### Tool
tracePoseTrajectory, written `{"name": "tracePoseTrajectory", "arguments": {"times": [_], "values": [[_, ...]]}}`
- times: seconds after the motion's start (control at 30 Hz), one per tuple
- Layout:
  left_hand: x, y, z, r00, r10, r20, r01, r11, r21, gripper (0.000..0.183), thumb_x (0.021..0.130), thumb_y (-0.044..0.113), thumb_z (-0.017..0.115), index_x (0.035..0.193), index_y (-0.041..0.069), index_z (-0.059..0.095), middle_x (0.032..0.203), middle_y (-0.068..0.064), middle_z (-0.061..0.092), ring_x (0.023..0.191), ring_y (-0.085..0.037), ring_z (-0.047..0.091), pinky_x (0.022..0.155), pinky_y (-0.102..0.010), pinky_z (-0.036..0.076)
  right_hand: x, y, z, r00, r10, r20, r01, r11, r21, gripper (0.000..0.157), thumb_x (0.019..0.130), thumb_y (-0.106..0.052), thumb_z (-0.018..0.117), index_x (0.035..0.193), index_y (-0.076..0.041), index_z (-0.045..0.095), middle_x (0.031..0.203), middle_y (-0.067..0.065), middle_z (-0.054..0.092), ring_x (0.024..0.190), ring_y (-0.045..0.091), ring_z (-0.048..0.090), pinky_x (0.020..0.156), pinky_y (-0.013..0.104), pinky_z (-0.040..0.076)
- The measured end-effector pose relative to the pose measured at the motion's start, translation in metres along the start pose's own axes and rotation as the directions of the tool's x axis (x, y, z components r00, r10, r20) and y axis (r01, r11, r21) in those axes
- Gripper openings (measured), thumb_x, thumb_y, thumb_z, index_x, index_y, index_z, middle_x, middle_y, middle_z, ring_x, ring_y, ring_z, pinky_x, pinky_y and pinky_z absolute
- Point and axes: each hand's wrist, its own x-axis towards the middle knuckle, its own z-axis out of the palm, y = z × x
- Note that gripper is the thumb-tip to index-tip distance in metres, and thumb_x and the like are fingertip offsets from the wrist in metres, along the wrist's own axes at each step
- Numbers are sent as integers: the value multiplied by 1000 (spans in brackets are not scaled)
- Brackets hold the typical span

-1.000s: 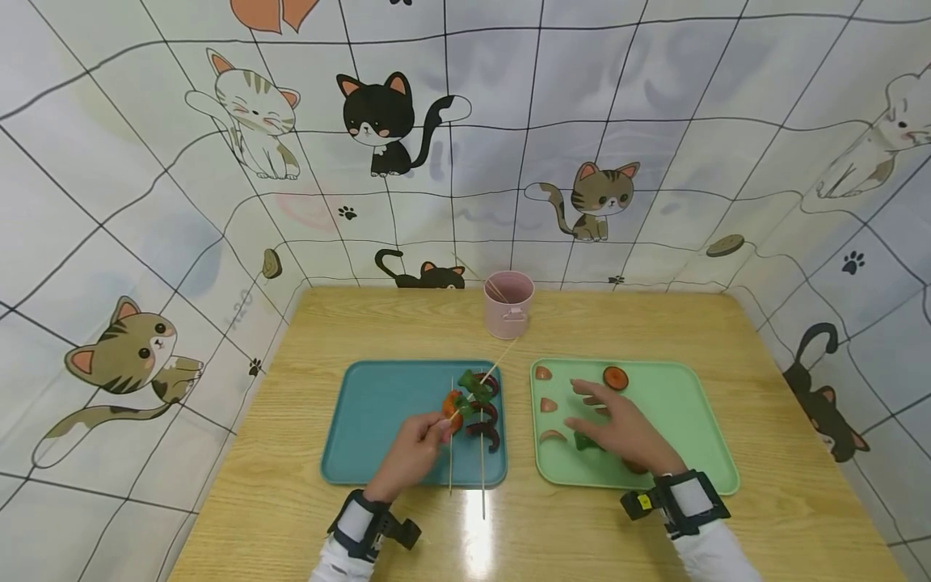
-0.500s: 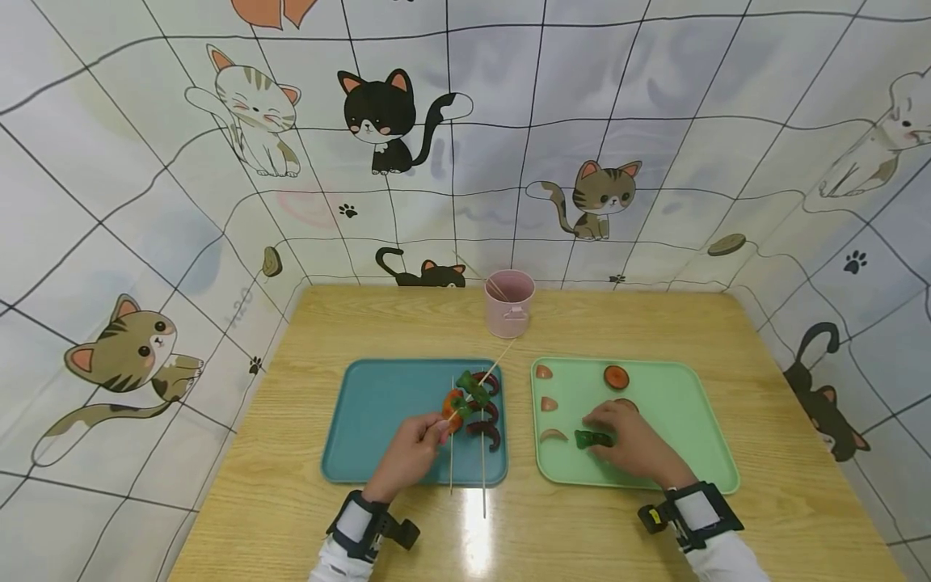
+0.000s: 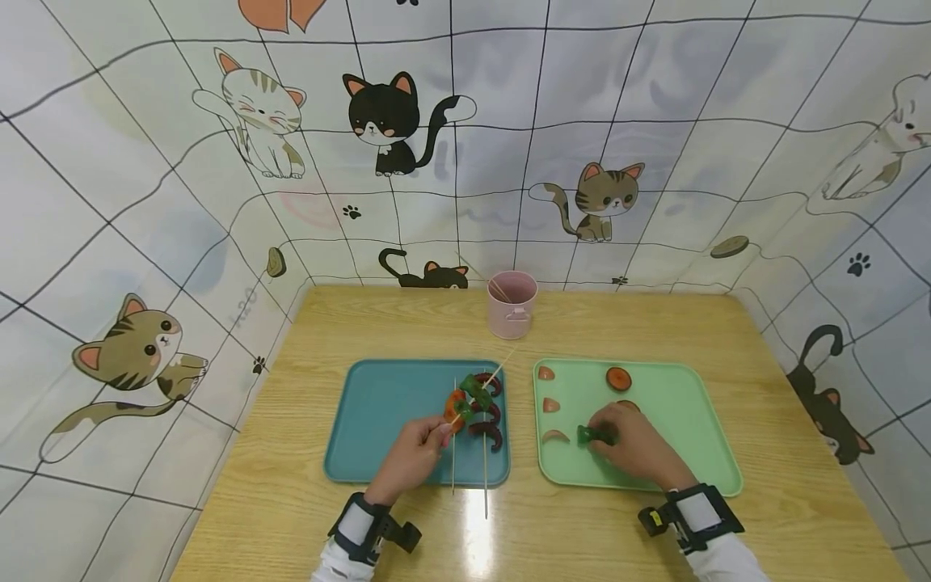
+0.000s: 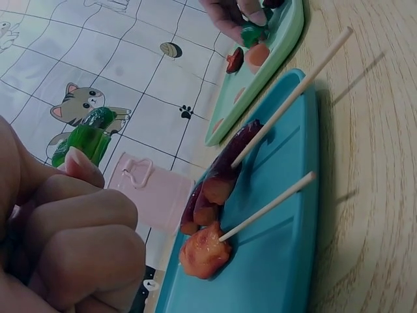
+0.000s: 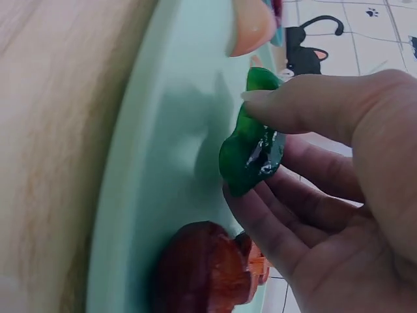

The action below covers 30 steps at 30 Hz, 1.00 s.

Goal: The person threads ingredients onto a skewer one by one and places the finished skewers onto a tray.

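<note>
My left hand (image 3: 409,459) grips a wooden skewer (image 3: 502,366) near its lower end, slanted over the blue tray (image 3: 385,404). Glossy green pepper pieces (image 4: 90,140) are threaded on it. Beneath lie a skewer of dark red curved sausages (image 3: 486,436) and another with an orange fried-looking chunk (image 4: 205,251). Over the green tray (image 3: 676,420), my right hand (image 3: 640,444) pinches a loose green pepper piece (image 5: 254,143) between thumb and fingers. Close by that hand is a brownish-red, mushroom-like piece (image 5: 202,270), partly hidden from the head view.
Several pinkish pieces (image 3: 550,405) line the green tray's left side. A round reddish-brown piece (image 3: 618,378) lies toward its back. Behind the trays stands a pink bucket (image 3: 511,315) holding thin skewers. Cat-print sheeting (image 3: 494,186) encloses the wooden table (image 3: 364,323).
My right hand came down from spread fingers above the green tray and closed on the green pepper piece. The left hand has stayed in place with its skewer.
</note>
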Motion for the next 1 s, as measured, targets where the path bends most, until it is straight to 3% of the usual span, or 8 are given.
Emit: {"name": "tracePoseTrajectory", "arguments": {"times": [0.27, 0.4, 0.47, 0.57, 0.63, 0.7, 0.87, 1.0], "values": [[-3, 5, 3, 999, 47, 4, -47, 998, 44, 39, 111, 19, 46, 87, -9, 60, 62, 3, 35, 51, -6, 30, 55, -21, 28, 6, -6, -9, 994, 104, -19, -102, 990, 102, 22, 91, -19, 78, 110, -11, 71, 101, 1, 76, 91, 14, 71, 77, 30, 55], [-3, 8, 5, 998, 62, 13, -63, 997, 53, 38, 111, 19, 46, 87, -9, 60, 62, 3, 34, 51, -6, 29, 55, -21, 28, 11, -9, -16, 989, 138, -46, -123, 960, 252, 31, 92, -28, 78, 114, -8, 69, 101, 3, 77, 87, 13, 72, 74, 27, 56], [-4, 9, 6, 998, 67, 18, -68, 996, 55, 38, 111, 18, 46, 87, -8, 60, 62, 3, 33, 50, -6, 28, 55, -21, 28, 14, -11, -19, 986, 162, -33, -138, 916, 377, 37, 93, -31, 77, 118, -5, 67, 103, 9, 77, 86, 14, 74, 77, 31, 59], [-4, 9, 7, 997, 69, 21, -70, 995, 64, 37, 111, 19, 45, 88, -7, 60, 62, 3, 34, 51, -6, 28, 56, -21, 29, 20, -14, -22, 983, 185, -2, -151, 808, 569, 41, 97, -30, 72, 125, 0, 63, 111, 19, 74, 88, 15, 75, 83, 39, 61], [-4, 10, 8, 997, 77, 24, -79, 994, 70, 37, 111, 18, 46, 87, -6, 60, 63, 3, 35, 51, -6, 29, 56, -22, 29, 23, -17, -23, 982, 189, 0, -142, 738, 659, 43, 99, -28, 69, 129, 2, 60, 118, 25, 71, 93, 16, 76, 87, 41, 61], [-4, 11, 9, 996, 85, 28, -87, 994, 70, 37, 110, 18, 46, 86, -5, 61, 64, 3, 37, 53, -5, 30, 57, -21, 30, 26, -20, -26, 981, 192, -6, -131, 693, 709, 45, 102, -29, 66, 133, 3, 57, 124, 28, 67, 98, 15, 75, 89, 39, 60], [-4, 14, 12, 994, 101, 47, -104, 993, 54, 35, 110, 15, 47, 85, -6, 59, 66, 3, 40, 55, -5, 31, 60, -21, 31, 35, -33, -35, 976, 217, -15, -126, 621, 773, 48, 105, -30, 61, 140, 1, 52, 131, 20, 65, 106, 12, 74, 95, 29, 57], [-5, 17, 15, 992, 107, 64, -111, 993, 48, 35, 110, 14, 46, 85, -8, 59, 67, 3, 41, 56, -5, 32, 61, -20, 33, 42, -44, -42, 981, 196, 7, -99, 462, 881, 47, 106, -18, 58, 145, 5, 45, 133, 9, 60, 113, 10, 70, 100, 27, 53]]}}
